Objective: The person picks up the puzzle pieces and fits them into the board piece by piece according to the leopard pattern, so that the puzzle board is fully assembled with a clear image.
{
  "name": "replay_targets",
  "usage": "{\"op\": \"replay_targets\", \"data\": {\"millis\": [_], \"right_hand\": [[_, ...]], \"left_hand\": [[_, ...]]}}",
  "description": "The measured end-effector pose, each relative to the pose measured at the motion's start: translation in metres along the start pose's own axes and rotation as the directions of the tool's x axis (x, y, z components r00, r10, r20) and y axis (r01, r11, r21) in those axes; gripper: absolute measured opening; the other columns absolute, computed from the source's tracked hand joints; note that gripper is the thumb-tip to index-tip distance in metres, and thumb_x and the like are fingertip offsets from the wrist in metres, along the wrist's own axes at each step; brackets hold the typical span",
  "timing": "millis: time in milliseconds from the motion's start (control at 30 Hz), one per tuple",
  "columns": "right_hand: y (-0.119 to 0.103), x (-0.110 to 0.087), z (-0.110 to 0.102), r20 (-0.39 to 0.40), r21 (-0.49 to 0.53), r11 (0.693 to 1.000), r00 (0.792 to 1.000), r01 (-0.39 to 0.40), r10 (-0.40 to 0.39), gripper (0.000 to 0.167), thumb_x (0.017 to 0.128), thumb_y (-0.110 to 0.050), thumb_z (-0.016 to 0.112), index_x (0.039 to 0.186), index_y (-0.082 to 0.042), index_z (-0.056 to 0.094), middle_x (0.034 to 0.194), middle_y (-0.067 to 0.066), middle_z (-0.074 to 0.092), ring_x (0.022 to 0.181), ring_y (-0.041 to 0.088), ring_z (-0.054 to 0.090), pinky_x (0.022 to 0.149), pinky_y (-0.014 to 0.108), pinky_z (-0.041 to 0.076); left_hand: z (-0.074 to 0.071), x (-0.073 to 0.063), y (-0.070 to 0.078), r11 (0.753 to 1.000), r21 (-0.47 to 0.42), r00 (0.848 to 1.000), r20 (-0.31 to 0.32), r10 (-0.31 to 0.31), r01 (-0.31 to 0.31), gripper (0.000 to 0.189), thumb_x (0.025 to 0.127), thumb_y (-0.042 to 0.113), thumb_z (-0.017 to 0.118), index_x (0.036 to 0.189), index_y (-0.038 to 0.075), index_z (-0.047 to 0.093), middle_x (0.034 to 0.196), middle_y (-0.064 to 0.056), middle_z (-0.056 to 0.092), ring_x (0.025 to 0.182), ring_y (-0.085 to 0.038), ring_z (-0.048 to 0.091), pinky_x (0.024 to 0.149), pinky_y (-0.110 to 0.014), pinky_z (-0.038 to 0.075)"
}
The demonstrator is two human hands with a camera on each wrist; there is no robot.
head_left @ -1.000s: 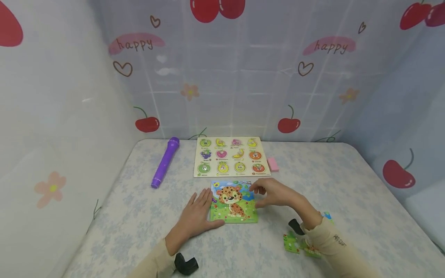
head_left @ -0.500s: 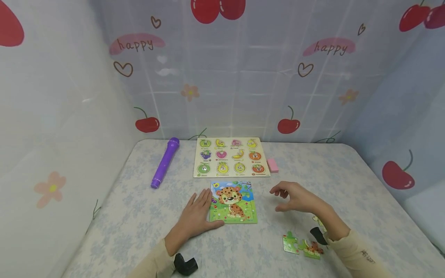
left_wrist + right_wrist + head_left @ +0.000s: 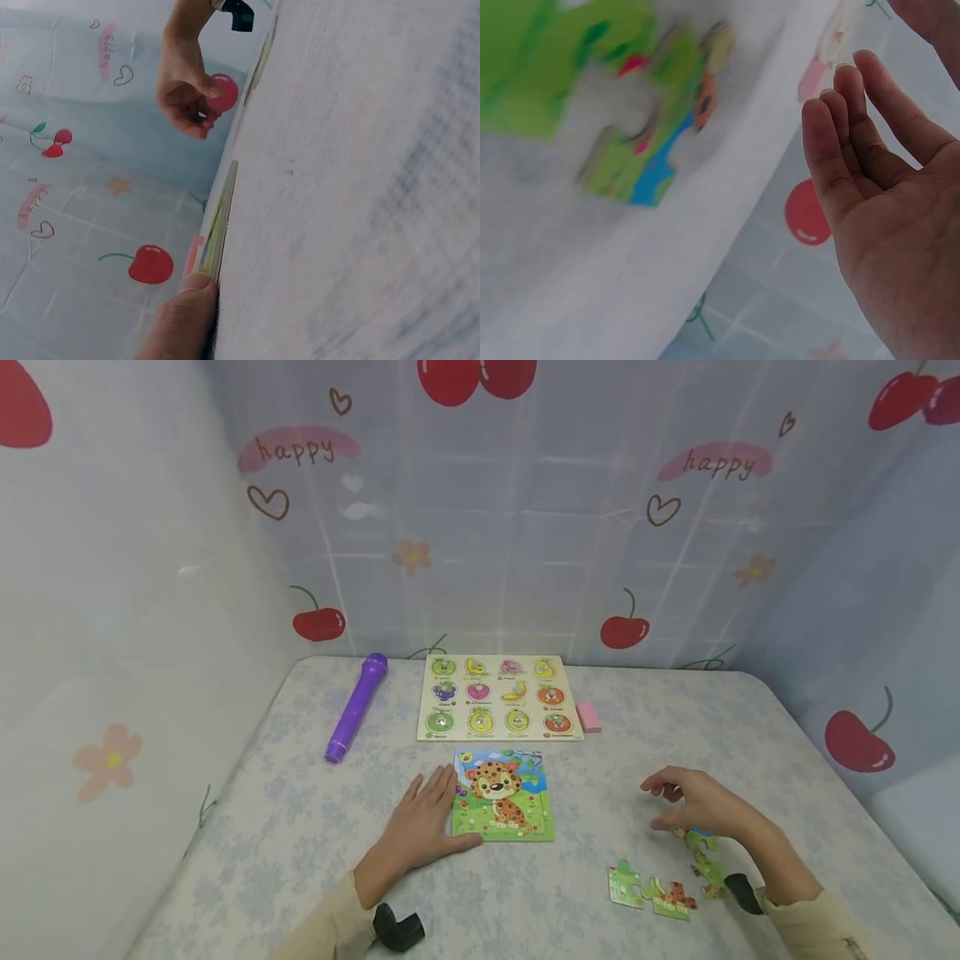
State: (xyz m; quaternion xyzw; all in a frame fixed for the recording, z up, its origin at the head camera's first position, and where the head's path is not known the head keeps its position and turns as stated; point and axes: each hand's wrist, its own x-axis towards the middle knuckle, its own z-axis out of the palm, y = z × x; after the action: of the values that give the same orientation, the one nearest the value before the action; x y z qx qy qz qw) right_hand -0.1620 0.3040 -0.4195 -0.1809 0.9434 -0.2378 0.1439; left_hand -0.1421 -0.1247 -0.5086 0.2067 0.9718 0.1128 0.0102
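Note:
A square leopard picture board [image 3: 517, 818] lies flat in the middle of the table in the head view. My left hand [image 3: 412, 827] rests along its left side, fingers straight and thumb at the lower left corner. In the left wrist view the thumb [image 3: 182, 319] touches the board's edge. My right hand [image 3: 701, 802] hovers off to the right with loosely bent fingers and holds nothing. Just below it lie several loose jigsaw pieces [image 3: 625, 887], green with bits of leopard and blue. They show blurred in the right wrist view, one piece [image 3: 615, 169] having a blue edge; my forearm partly covers others.
Behind the leopard board lies a wooden fruit puzzle board [image 3: 498, 708], with a pink block [image 3: 588, 717] at its right. A purple toy microphone [image 3: 357, 708] lies at the back left. Cherry-printed curtains [image 3: 510, 543] enclose the table's back and sides.
My right hand has moved from the leopard board's right edge out to the right, over the loose pieces. The left hand and the board have stayed put.

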Motion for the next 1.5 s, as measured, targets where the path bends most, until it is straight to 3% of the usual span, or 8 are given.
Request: {"op": "replay_targets", "data": {"millis": [267, 500, 667, 900, 1500], "right_hand": [[0.030, -0.023, -0.005, -0.006, -0.004, 0.998, 0.998, -0.059, 0.059, 0.054, 0.074, -0.031, 0.084, 0.117, -0.005, 0.064, 0.104, 0.002, 0.063, 0.089, 0.011, 0.053, 0.076, 0.030, 0.052], [0.048, -0.030, -0.009, 0.041, 0.003, 0.986, 0.985, -0.166, 0.165, 0.059, 0.069, -0.031, 0.087, 0.115, -0.002, 0.064, 0.105, 0.005, 0.064, 0.092, 0.016, 0.055, 0.075, 0.029, 0.051], [0.060, -0.035, -0.004, 0.060, 0.031, 0.981, 0.980, -0.191, 0.189, 0.060, 0.067, -0.033, 0.088, 0.113, -0.001, 0.065, 0.105, 0.004, 0.066, 0.091, 0.013, 0.056, 0.072, 0.024, 0.050], [0.064, -0.035, -0.002, 0.039, 0.025, 0.970, 0.970, -0.243, 0.242, 0.056, 0.065, -0.028, 0.089, 0.109, -0.001, 0.066, 0.095, 0.003, 0.062, 0.086, 0.016, 0.052, 0.067, 0.022, 0.047], [0.071, -0.038, -0.001, 0.029, 0.047, 0.966, 0.967, -0.253, 0.252, 0.050, 0.062, -0.029, 0.091, 0.097, -0.004, 0.066, 0.082, 0.002, 0.056, 0.074, 0.010, 0.047, 0.060, 0.022, 0.042]], "left_hand": [[-0.001, 0.000, 0.000, 1.000, -0.014, 1.000, 0.013, 0.003, -0.003, 0.114, 0.080, 0.087, 0.037, 0.155, 0.004, 0.018, 0.163, -0.011, 0.017, 0.152, -0.025, 0.016, 0.123, -0.050, 0.013], [-0.002, -0.001, 0.000, 1.000, -0.012, 1.000, 0.009, -0.001, 0.001, 0.114, 0.080, 0.086, 0.038, 0.155, 0.003, 0.018, 0.163, -0.011, 0.017, 0.152, -0.026, 0.017, 0.123, -0.051, 0.014], [-0.003, -0.001, 0.001, 1.000, -0.010, 1.000, 0.014, 0.004, -0.004, 0.114, 0.080, 0.086, 0.037, 0.155, 0.003, 0.019, 0.163, -0.012, 0.018, 0.152, -0.026, 0.018, 0.123, -0.051, 0.014], [-0.003, -0.002, 0.001, 1.000, 0.003, 1.000, 0.002, 0.005, -0.005, 0.114, 0.080, 0.087, 0.037, 0.155, 0.003, 0.020, 0.162, -0.012, 0.019, 0.151, -0.026, 0.019, 0.123, -0.050, 0.015], [-0.004, -0.002, 0.002, 1.000, -0.002, 1.000, 0.004, 0.004, -0.004, 0.114, 0.080, 0.086, 0.038, 0.155, 0.002, 0.020, 0.162, -0.013, 0.019, 0.152, -0.026, 0.018, 0.123, -0.051, 0.014]]}}
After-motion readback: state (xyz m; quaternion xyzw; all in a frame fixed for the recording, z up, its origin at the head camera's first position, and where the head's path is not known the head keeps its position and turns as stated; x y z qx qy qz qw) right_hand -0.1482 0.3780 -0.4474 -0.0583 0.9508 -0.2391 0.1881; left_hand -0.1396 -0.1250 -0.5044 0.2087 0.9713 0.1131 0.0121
